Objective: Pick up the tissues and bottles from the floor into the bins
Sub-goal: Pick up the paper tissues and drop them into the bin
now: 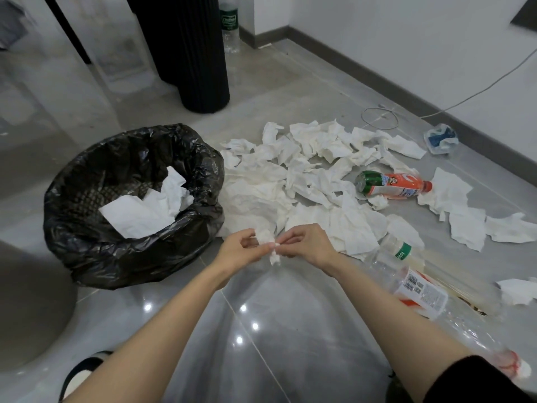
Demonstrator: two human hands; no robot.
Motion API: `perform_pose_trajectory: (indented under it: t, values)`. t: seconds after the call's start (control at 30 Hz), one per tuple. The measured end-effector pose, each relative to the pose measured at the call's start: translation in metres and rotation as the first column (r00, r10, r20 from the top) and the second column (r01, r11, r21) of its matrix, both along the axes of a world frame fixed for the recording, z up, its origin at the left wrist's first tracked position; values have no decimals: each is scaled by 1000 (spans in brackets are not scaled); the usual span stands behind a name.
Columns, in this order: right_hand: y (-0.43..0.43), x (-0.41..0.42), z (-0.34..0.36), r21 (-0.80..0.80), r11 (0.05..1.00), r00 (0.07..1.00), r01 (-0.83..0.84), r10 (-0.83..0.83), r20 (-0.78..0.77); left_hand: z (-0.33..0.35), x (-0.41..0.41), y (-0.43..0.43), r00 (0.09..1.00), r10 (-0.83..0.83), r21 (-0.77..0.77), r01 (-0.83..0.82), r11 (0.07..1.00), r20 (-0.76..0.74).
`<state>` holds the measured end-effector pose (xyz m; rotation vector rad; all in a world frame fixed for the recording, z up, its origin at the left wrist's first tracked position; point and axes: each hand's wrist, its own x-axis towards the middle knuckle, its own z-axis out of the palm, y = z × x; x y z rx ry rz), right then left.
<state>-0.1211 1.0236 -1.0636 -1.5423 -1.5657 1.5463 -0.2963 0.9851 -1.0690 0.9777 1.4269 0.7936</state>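
**A:** Progress check?

**B:** Early, by my judgement. The round bin lined with a crinkled black plastic bag holds only a few flat white tissues. Just right of it, a wide spread of crumpled white paper tissues covers the glossy grey tile floor.

**A:** Bottles?

**B:** None in the bin that I can see. An orange-labelled plastic bottle with a green base lies on its side among the tissues. A clear plastic bottle with a green cap lies beside the right forearm. A clear green-labelled bottle stands by the far wall.

**A:** Hands?

**B:** The left hand and right hand meet just beside the bin's near rim with fingers curled. Both pinch one small crumpled white tissue scrap. It appears held off the floor and is not yet over the bin.
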Motion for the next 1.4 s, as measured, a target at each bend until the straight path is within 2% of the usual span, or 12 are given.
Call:
perform_pose_trajectory:
  t: [0.17,0.27,0.33,0.37,0.5,0.53,0.7,0.83,1.0,1.23,1.4]
  values:
    - [6,-20,-5,-56,998,999,-36,35,-17,-14,-13,3,971,239,-53,-238,970,13]
    - [20,-30,-12,114,993,986,40,-58,158,-29,-29,6,943,332,-114,-333,936,-27]
    - [32,-36,-17,252,964,971,80,-133,199,-37,-33,7,934,358,-162,-357,920,-24]
    - [39,-40,-21,269,961,967,67,-129,219,-39,-34,6,932,363,-181,-360,915,-13]
    - [52,-53,-31,106,986,911,-128,74,406,-44,-33,7,939,343,-187,-337,923,3]
    - [52,-55,-33,92,986,907,-142,92,411,-45,-33,7,940,341,-188,-334,924,9]
    - [43,-58,-32,167,985,947,45,-95,307,-38,-24,8,950,306,-195,-289,937,63]
    - [43,-55,-11,284,942,948,178,-242,207,-20,-14,9,964,242,-133,-227,965,112]
    - [45,-47,30,384,881,934,277,-341,109,18,0,9,981,141,-23,-139,990,136]
    - [38,-50,93,500,819,936,283,-350,44,90,-13,12,986,135,198,-152,968,97]
    - [32,-81,124,535,812,958,234,-286,14,134,-53,12,938,326,228,-346,910,121]
